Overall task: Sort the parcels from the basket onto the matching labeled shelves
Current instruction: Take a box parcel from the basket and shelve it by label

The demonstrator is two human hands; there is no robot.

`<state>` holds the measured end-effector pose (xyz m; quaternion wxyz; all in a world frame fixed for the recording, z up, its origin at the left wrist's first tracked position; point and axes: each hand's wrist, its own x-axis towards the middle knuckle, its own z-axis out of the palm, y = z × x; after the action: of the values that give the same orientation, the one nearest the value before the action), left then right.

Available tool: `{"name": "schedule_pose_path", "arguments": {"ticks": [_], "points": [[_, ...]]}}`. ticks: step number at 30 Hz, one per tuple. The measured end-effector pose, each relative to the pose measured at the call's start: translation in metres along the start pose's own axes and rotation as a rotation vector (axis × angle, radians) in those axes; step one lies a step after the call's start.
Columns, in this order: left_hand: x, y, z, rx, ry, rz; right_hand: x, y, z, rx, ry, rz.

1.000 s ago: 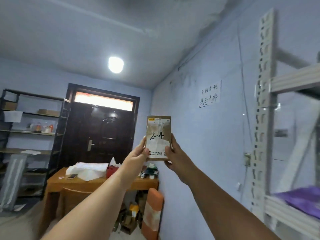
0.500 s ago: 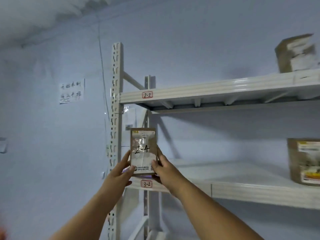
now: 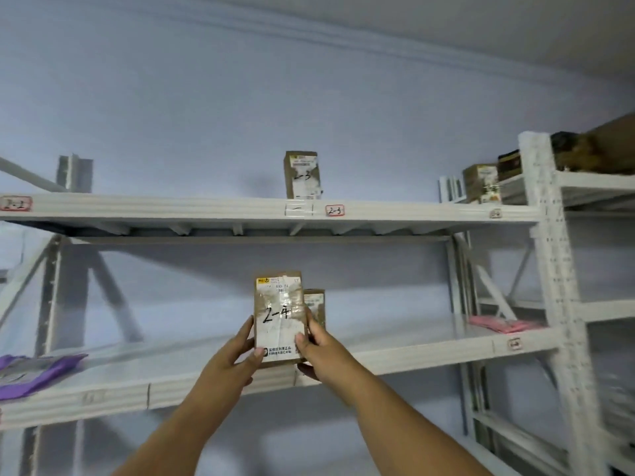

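The white metal shelving unit [image 3: 553, 255] fills the view behind the grip. Its upper shelf [image 3: 206, 209] runs well above the held parcel; its lower shelf [image 3: 395, 360] passes directly behind and below the two hands. A second rack section joins at the corner post, far right of the grip.

A purple bag [image 3: 31, 371] lies flat on the lower shelf, far left of the grip. A pink packet [image 3: 503, 325] lies flat on the same shelf, well to the right of the grip.

A brown box marked 2-3 [image 3: 302, 175] stands upright on the upper shelf, above the grip and slightly right. Just below it on the shelf edge sits the red-bordered label 2-3 [image 3: 334, 210]. A second label, 2-2 [image 3: 15, 203], is on the same edge, far up and left. Further boxes [image 3: 481, 183] stand on the upper shelf, up and right of the grip; their markings are unreadable.

The parcel marked 2-4 [image 3: 279, 317] is held upright in front of the lower shelf, label facing the camera. The left hand [image 3: 237, 355] pinches its lower left edge, thumb on the front face. The right hand [image 3: 318, 348] grips its lower right edge, thumb on the front face, fingers behind. A smaller brown box [image 3: 316, 304] stands just behind the right edge of the parcel.
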<state>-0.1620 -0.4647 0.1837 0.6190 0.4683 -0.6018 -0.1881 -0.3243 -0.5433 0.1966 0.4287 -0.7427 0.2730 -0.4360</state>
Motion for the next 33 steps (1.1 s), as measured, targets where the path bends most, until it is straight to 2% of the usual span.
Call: {"name": "schedule_pose_path", "arguments": {"ticks": [10, 18, 22, 25, 29, 33], "points": [[0.029, 0.034, 0.2, -0.07, -0.157, 0.04, -0.068, 0.016, -0.202, -0.009, 0.181, 0.018], [0.104, 0.071, 0.3, -0.027, -0.261, 0.144, -0.048, 0.016, -0.319, 0.128, 0.348, -0.015], [0.153, 0.093, 0.34, -0.027, -0.324, 0.232, -0.02, 0.011, -0.37, 0.149, 0.418, -0.099], [0.197, 0.112, 0.366, 0.005, -0.31, 0.327, 0.011, -0.004, -0.406, 0.135, 0.464, -0.193], [0.251, 0.146, 0.391, 0.052, -0.208, 0.474, 0.061, -0.03, -0.447, 0.109, 0.486, -0.331], [0.303, 0.181, 0.413, 0.243, -0.086, 0.62, 0.114, -0.066, -0.485, 0.019, 0.506, -0.46]]}}
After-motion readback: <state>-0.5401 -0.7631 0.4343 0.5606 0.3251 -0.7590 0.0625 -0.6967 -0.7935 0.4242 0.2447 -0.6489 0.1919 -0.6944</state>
